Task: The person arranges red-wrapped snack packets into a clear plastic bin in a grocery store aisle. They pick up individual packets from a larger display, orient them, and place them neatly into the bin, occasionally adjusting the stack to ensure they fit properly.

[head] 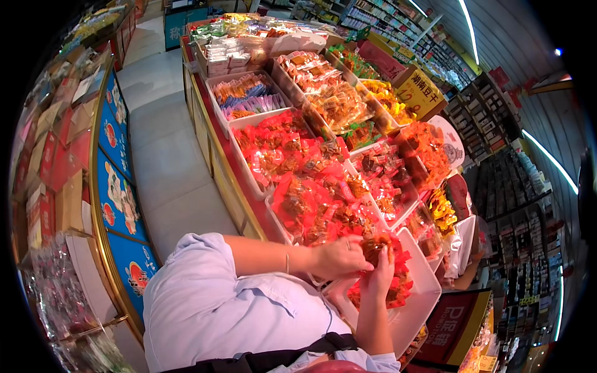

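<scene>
My right hand holds a red-and-clear wrapped snack packet, with brown food showing through the film. From the left, my left hand reaches to the same packet, its fingers bent at the near edge; its exact grip is partly hidden. That wrist wears a thin bangle, and a ring shows on one finger. Below both hands is a white plastic bin with more red packets in it. A heaped bin of similar red packets lies just beyond my left hand.
More bins hold orange packets, yellow packets and clear-wrapped snacks. A yellow price sign stands behind them. A tiled aisle separates this display from a blue-panelled counter. Another person's forearm appears at the right.
</scene>
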Demonstrator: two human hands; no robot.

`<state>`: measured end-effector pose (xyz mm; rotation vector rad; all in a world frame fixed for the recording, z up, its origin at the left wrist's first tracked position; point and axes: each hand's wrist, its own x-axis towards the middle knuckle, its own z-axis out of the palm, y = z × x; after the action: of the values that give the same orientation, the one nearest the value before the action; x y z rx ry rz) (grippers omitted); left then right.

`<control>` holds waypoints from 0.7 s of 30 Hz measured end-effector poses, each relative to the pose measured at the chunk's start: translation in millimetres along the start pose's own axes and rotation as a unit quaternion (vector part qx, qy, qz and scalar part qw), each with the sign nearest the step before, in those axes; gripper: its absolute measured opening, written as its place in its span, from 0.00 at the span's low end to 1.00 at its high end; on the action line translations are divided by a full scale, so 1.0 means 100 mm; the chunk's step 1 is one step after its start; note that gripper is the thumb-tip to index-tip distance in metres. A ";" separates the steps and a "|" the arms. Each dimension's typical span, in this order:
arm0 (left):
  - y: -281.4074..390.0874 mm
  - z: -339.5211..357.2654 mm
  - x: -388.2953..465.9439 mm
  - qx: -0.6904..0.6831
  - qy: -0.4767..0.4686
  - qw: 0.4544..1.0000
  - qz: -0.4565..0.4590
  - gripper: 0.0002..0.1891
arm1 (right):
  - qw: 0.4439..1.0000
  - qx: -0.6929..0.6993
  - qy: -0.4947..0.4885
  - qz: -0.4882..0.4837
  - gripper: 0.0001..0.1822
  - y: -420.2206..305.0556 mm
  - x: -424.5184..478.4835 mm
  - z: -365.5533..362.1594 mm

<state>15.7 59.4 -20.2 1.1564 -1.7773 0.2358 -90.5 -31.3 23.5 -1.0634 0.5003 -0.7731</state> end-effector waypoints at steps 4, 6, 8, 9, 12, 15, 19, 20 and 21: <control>-0.69 -0.36 -0.34 0.216 0.101 0.960 -0.146 0.20 | 1.000 0.024 0.006 0.001 0.13 -0.05 -0.04 0.04; -1.06 -0.40 -0.69 0.332 -0.042 0.841 -0.426 0.42 | 1.000 0.020 0.000 0.009 0.14 -0.05 -0.06 0.04; -1.12 -0.64 -0.76 0.279 -0.159 0.778 -0.540 0.47 | 0.999 0.024 0.003 0.023 0.16 -0.01 -0.07 0.03; -1.21 -0.63 -0.90 0.220 -0.172 0.788 -0.548 0.46 | 0.999 0.021 -0.022 0.033 0.17 0.00 -0.07 0.07; -1.37 -0.50 -1.17 0.275 -0.024 0.887 -0.369 0.27 | 0.999 0.014 -0.009 0.051 0.18 0.05 -0.05 0.14; -1.44 -0.56 -1.26 0.198 0.054 0.908 -0.366 0.22 | 0.997 0.047 -0.008 0.057 0.15 0.03 -0.05 0.14; -1.38 -0.81 -1.37 0.171 -0.016 0.831 -0.530 0.16 | 0.998 0.045 0.019 0.050 0.15 -0.07 -0.10 0.08; -1.40 -0.84 -1.40 0.165 -0.015 0.830 -0.533 0.14 | 0.998 0.042 0.020 0.047 0.15 -0.08 -0.11 0.06; -1.39 -0.90 -1.38 0.163 -0.013 0.828 -0.536 0.12 | 0.998 0.043 0.017 0.051 0.15 -0.08 -0.12 0.04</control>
<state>191.5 122.0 -128.5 2.2213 -0.8748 -0.1701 -97.5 -22.0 33.0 -0.9388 0.5417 -0.7187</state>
